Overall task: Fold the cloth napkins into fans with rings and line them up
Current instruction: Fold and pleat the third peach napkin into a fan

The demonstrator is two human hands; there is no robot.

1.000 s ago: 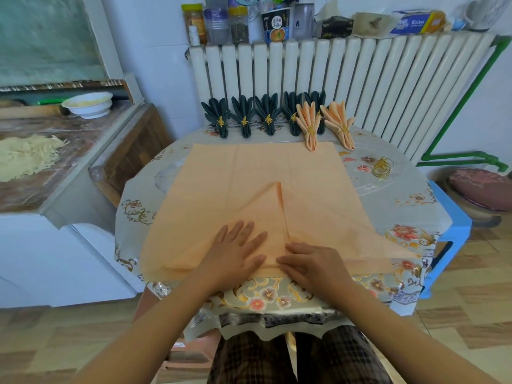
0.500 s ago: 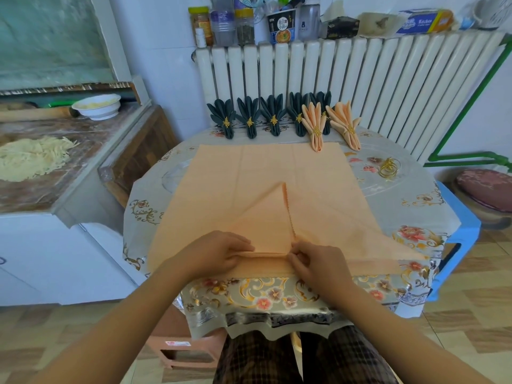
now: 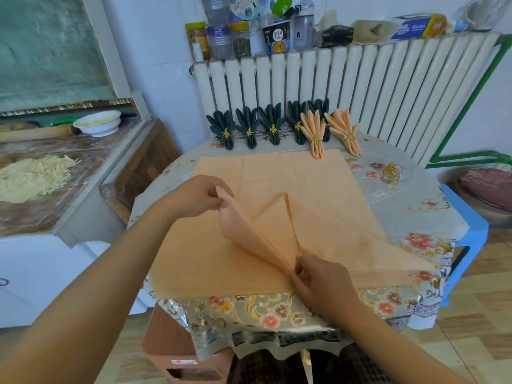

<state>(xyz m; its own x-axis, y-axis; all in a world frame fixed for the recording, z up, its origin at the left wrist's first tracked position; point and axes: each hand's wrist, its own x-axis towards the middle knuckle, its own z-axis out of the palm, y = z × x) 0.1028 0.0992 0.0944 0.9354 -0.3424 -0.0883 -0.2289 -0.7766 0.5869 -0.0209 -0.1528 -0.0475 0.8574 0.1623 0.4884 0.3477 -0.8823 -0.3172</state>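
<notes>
My left hand (image 3: 194, 196) now pinches the folded edge of the peach napkin (image 3: 304, 195) and holds it raised above the table (image 3: 432, 217); half a second ago this hand lay low at the near edge, curled on the fold. My right hand (image 3: 318, 278) pinches the same fold at its near end, close to the table's front edge, where it was before. Between the two hands the lifted flap forms a slanted, tapering fold, wide at the left hand and narrow at the right hand. The rest of the napkin stays spread flat on the floral tablecloth (image 3: 263, 314), with the triangular flap still pointing away from me. At the far edge of the table, in front of the radiator (image 3: 360, 87), five dark green fans (image 3: 249, 128) stand in a row, each with a gold ring, and two peach fans (image 3: 314, 134) lie just right of them, one overlapping the last green fan. Loose gold rings (image 3: 391, 173) lie on the tablecloth to the right of the napkin, apart from it.
</notes>
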